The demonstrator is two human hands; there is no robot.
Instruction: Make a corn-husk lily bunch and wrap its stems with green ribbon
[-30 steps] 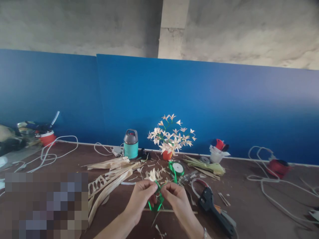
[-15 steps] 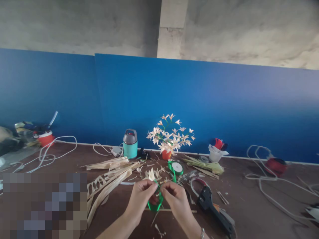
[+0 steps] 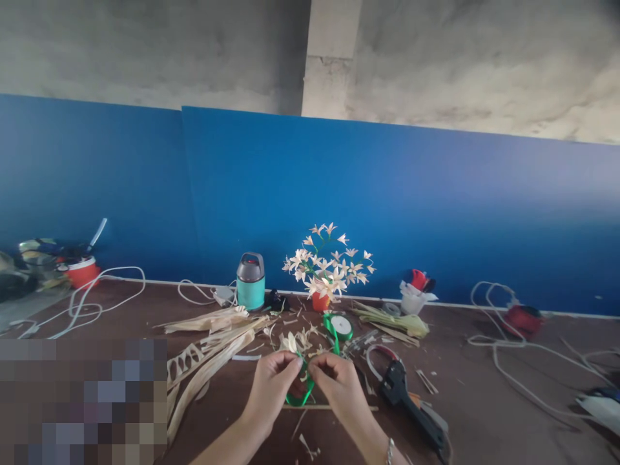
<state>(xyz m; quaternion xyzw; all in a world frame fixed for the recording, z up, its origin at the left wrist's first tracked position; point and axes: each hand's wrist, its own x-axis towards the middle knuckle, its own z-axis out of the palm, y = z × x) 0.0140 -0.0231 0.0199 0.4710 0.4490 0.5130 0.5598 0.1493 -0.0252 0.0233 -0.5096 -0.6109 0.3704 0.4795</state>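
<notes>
My left hand (image 3: pixel 272 385) and my right hand (image 3: pixel 338 385) meet low in the middle, fingertips pinched together on a loop of green ribbon (image 3: pixel 298 395). A small cream flower (image 3: pixel 290 343) made of dried leaf sits just above my left fingertips. The ribbon runs up to a green ribbon spool (image 3: pixel 341 327) lying behind my right hand. A thin stick (image 3: pixel 334 407) lies on the brown table (image 3: pixel 484 400) under my hands.
An orange pot of cream flowers (image 3: pixel 327 271) and a teal container (image 3: pixel 250 281) stand by the blue wall. Dried leaf strips (image 3: pixel 213 349) lie left. A black glue gun (image 3: pixel 409 405) lies right. White cables (image 3: pixel 513 361) and a red object (image 3: pixel 520 320) sit far right.
The view has drifted slightly right and my hands have edged left and down in frame. The green ribbon loop hanging under my fingers looks shorter than before.
</notes>
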